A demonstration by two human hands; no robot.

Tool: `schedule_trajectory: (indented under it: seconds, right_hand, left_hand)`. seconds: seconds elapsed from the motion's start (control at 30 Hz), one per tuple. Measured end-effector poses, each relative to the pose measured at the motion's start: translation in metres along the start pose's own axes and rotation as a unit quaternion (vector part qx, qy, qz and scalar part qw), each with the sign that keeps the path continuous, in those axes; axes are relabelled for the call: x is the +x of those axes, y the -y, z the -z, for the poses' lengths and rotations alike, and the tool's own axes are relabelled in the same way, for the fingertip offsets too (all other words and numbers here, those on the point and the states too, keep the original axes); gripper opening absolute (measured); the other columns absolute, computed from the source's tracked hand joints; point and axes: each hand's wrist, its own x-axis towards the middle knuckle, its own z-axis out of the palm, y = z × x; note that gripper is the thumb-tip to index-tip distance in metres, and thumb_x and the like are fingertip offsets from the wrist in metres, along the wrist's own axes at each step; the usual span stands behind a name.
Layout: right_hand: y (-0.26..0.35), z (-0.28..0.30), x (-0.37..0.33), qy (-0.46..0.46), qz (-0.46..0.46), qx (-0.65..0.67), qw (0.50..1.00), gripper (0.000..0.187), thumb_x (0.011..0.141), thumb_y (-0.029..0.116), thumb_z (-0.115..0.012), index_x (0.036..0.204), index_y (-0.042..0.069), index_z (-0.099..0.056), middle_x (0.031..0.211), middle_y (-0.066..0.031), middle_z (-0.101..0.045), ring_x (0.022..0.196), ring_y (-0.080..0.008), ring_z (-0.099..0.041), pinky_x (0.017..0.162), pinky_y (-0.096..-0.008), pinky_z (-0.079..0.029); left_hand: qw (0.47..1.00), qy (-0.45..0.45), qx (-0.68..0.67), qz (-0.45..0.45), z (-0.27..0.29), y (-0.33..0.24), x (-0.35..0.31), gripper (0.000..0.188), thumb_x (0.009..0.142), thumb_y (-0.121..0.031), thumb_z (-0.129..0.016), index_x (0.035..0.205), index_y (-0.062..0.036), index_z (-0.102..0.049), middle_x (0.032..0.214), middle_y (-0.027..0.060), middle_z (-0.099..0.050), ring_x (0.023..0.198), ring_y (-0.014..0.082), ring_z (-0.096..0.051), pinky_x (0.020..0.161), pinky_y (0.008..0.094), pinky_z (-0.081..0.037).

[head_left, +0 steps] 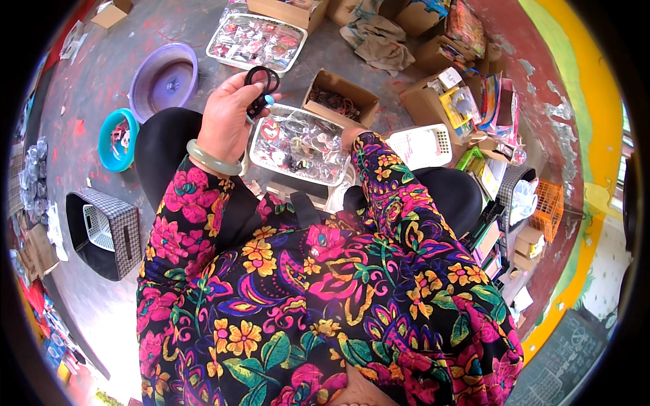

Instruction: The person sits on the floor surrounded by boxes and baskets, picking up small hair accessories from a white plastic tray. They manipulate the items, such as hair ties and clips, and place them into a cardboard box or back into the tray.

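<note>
Raised on the left, my left hand (227, 115) is closed on black hair ties (273, 82), whose round loops stick out past the fingers; a small blue piece shows at their lower end. A pale bangle circles that wrist. Below and to the right of it lies a white tray (254, 157) full of small items in clear plastic packets. My right hand (351, 137) is at this tray's right edge, beside an open cardboard box. The flowered sleeve covers part of it, and its fingers are hidden.
Farther off sits another white tray (210, 49) of packets. A cardboard box (365, 108) and a white basket (441, 145) stand to the right, with piled cartons beyond. Leftward are a purple tub (139, 84), a teal basin (105, 142) and a checkered bin (125, 237).
</note>
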Motion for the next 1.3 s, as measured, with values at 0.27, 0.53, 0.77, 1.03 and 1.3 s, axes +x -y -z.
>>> schedule_trajectory:
  seconds: [0.27, 0.53, 0.77, 1.03, 1.3]
  right_hand:
    - [-0.004, 0.010, 0.006, 0.219, -0.068, 0.258, 0.939, 0.019, 0.077, 0.013, -0.054, 0.079, -0.001, -0.066, 0.082, -0.0095, -0.067, 0.068, -0.0164, -0.064, 0.058, -0.0297, -0.051]
    - [-0.002, -0.008, 0.003, 0.107, 0.029, -0.006, 0.994, 0.020, 0.070, 0.019, -0.061, 0.081, 0.004, -0.068, 0.087, -0.0108, -0.066, 0.080, -0.0193, -0.063, 0.065, -0.0376, -0.049]
    - [0.048, 0.027, -0.042, 0.032, 0.034, 0.043, 0.998, 0.044, 0.081, 0.036, -0.049, 0.113, 0.006, -0.058, 0.114, -0.0154, -0.057, 0.108, -0.0280, -0.053, 0.095, -0.0371, -0.038]
    - [0.090, 0.159, -0.148, -0.241, 0.185, 0.710, 0.635, 0.036, 0.087, 0.041, -0.051, 0.091, 0.006, -0.060, 0.085, 0.0008, -0.063, 0.071, -0.0096, -0.056, 0.059, -0.0248, -0.043]
    - [0.102, 0.140, -0.208, -0.253, 0.209, 0.783, 0.528, 0.019, 0.081, 0.021, -0.064, 0.092, 0.006, -0.060, 0.085, 0.0014, -0.061, 0.071, -0.0064, -0.054, 0.064, -0.0216, -0.042]
  left_hand:
    - [1.000, 0.021, -0.008, 0.005, -0.003, 0.003, 0.007, 0.021, 0.087, -0.009, -0.047, 0.105, -0.0013, -0.055, 0.096, 0.0064, -0.061, 0.083, 0.0132, -0.059, 0.063, 0.0220, -0.041]
    - [1.000, 0.020, -0.002, 0.015, -0.005, 0.006, 0.010, 0.020, 0.087, -0.009, -0.047, 0.104, -0.0017, -0.055, 0.095, 0.0061, -0.062, 0.083, 0.0133, -0.060, 0.062, 0.0219, -0.042]
    - [0.997, 0.071, -0.017, 0.031, -0.004, 0.005, 0.012, 0.018, 0.086, -0.010, -0.048, 0.101, -0.0032, -0.056, 0.094, 0.0049, -0.061, 0.084, 0.0115, -0.059, 0.065, 0.0212, -0.043]
    - [0.979, 0.145, -0.103, 0.102, -0.008, 0.008, 0.025, 0.038, 0.095, -0.031, -0.033, 0.111, -0.0014, -0.050, 0.103, 0.0114, -0.061, 0.089, 0.0198, -0.060, 0.072, 0.0281, -0.046]
    - [0.961, 0.221, -0.149, 0.077, -0.045, 0.030, 0.000, 0.030, 0.086, 0.000, -0.046, 0.117, -0.0011, -0.044, 0.102, 0.0046, -0.055, 0.085, 0.0142, -0.057, 0.076, 0.0287, -0.049]
